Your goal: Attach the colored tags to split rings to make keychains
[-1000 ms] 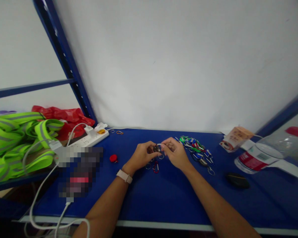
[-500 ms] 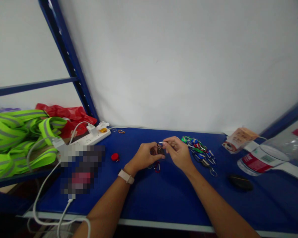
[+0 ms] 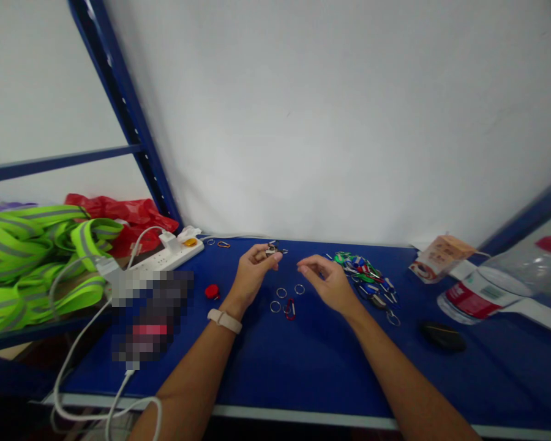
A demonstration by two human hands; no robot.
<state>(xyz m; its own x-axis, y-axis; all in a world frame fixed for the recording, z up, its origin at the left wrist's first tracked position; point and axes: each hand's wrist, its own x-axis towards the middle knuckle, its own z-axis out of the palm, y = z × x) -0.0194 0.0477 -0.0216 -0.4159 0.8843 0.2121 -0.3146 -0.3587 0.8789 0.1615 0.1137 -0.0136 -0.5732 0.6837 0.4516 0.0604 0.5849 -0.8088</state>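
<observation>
My left hand (image 3: 252,272) is closed on a small dark metal clip (image 3: 272,247), whose exact shape is too small to tell. To its right, my right hand (image 3: 326,282) hovers over the table with thumb and fingers parted and nothing seen between them. Several loose metal rings (image 3: 275,307) lie below and between the hands, beside a red carabiner (image 3: 290,309). A pile of green, blue and silver carabiners (image 3: 365,275) sits just right of my right hand. The round red piece (image 3: 212,291) rests left of my left hand.
An orange carabiner (image 3: 223,244) lies near the power strip (image 3: 160,263) at the left. Green reflective straps (image 3: 41,257) fill the shelf. At the right are a black mouse-like object (image 3: 442,336), a paper box (image 3: 441,258) and a large plastic bottle (image 3: 482,288).
My hands have parted; the left moved left and up with the dark clip. My right hand's fingers have opened. The rings and red carabiner under them are now uncovered.
</observation>
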